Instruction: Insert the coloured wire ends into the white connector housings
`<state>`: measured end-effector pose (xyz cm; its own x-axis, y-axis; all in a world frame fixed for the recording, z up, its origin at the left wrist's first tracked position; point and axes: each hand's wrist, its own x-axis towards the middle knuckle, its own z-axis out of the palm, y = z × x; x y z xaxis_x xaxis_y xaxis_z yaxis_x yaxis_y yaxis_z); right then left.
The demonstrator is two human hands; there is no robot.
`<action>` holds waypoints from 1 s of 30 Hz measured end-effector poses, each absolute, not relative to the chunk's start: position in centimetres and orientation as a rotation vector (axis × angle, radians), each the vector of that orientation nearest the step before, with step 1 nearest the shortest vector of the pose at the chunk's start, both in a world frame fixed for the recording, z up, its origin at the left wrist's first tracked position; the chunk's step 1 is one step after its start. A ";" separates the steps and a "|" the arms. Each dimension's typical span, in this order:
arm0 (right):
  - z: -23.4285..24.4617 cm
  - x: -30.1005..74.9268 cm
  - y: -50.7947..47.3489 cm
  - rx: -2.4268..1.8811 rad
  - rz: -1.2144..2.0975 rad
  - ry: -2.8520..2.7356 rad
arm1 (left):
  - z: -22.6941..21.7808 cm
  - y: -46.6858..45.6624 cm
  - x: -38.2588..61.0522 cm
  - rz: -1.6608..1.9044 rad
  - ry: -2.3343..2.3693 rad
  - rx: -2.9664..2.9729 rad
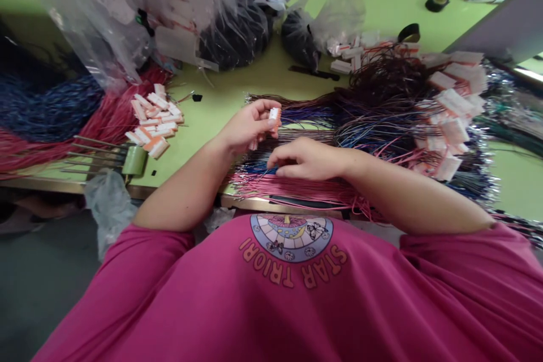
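Between the thumb and fingers of my left hand (251, 125) is a small white and orange connector housing (275, 115), held up above the wires. My right hand (306, 159) is closed and lies low over the blue wires (253, 165), its fingertips pinched around what looks like one thin wire. Pink wires (292, 185) run side by side along the table edge below that hand. Brown and purple wires (305, 114) lie beyond both hands. Metal tips show at the left ends of the wires.
Loose connector housings (155, 119) lie in a pile left of my hands, near a green holder with metal prongs (134, 161). Bundled housings (456, 107) sit at the right ends of the wires. Plastic bags (237, 28) and a black tape roll (436, 2) are farther back.
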<state>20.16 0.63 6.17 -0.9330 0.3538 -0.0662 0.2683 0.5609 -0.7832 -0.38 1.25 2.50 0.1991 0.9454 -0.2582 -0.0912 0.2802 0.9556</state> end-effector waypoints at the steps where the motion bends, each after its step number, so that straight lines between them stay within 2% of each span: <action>1: 5.9 19.9 0.8 -0.602 1.281 -2.620 | 2.4 1.2 -0.3 0.923 1.073 0.978; 6: 4.3 20.7 2.1 -1.147 0.768 -2.371 | 2.1 1.0 -0.3 0.879 0.980 0.923; 10: 4.0 21.4 2.1 -1.307 0.517 -2.461 | 2.1 0.9 -0.2 0.904 0.967 0.900; 21: 4.4 20.9 1.3 -1.403 0.161 -2.641 | 2.2 0.7 0.4 0.892 1.026 0.947; 30: 3.7 20.3 1.4 -1.310 0.214 -2.720 | 2.3 0.4 0.4 0.839 1.015 0.955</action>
